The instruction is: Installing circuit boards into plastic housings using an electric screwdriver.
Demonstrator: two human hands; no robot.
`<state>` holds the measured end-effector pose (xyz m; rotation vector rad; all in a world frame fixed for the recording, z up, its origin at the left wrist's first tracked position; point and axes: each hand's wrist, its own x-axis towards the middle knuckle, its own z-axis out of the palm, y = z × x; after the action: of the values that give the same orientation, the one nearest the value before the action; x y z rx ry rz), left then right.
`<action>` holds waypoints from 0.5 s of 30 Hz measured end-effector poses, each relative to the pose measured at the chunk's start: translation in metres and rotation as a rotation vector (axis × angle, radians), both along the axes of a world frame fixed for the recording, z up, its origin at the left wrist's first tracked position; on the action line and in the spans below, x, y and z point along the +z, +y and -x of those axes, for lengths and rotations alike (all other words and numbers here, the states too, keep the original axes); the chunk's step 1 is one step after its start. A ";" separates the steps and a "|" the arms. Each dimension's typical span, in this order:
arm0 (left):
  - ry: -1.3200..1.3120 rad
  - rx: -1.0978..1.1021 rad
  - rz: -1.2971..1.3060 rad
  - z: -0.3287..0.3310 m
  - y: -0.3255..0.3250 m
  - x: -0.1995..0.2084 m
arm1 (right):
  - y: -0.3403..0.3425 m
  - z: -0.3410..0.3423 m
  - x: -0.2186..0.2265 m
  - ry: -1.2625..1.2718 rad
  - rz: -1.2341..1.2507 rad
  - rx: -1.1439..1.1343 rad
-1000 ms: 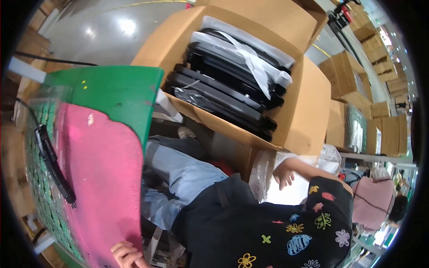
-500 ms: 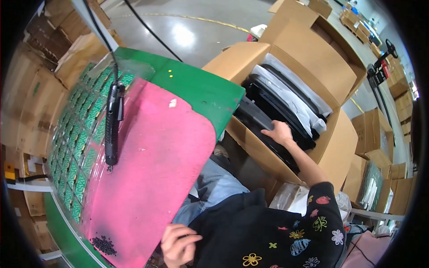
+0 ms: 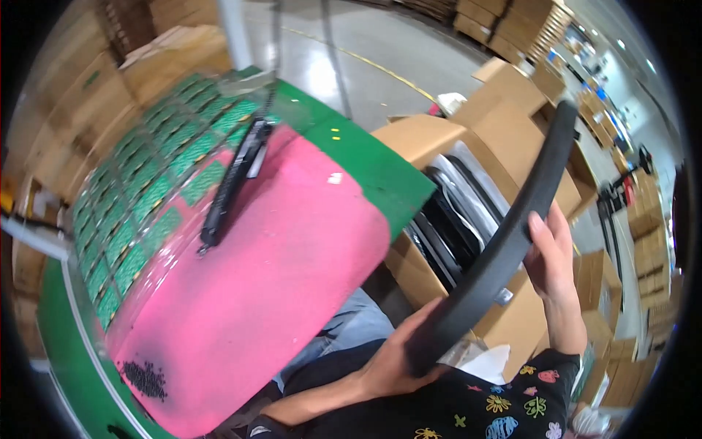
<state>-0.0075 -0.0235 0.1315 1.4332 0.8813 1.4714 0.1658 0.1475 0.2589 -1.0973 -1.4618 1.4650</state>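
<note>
A long black curved panel is now out of the open cardboard box and held up in both hands. Half a second ago only the right hand reached into the box. Now it curls around the panel's upper edge, while the left hand grips its lower end, beside the pink mat at the table's right edge.

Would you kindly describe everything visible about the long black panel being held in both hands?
The black panel is a long, thin, flat piece seen edge-on, matte and dark, plastic by its look, bowed by the lens. It slants from lower left to upper right over the open cardboard box. The left hand grips its lower end; the right hand holds its middle from the right. A small pale tab shows on its underside near the middle.
</note>
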 end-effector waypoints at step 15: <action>0.327 0.932 0.914 0.192 -0.188 0.086 | -0.020 0.208 -0.045 -0.419 -1.737 1.162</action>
<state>-0.1995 -0.2111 0.2170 0.5418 2.2632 1.1129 -0.0426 0.1271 0.2139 0.7114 -2.8075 -0.0586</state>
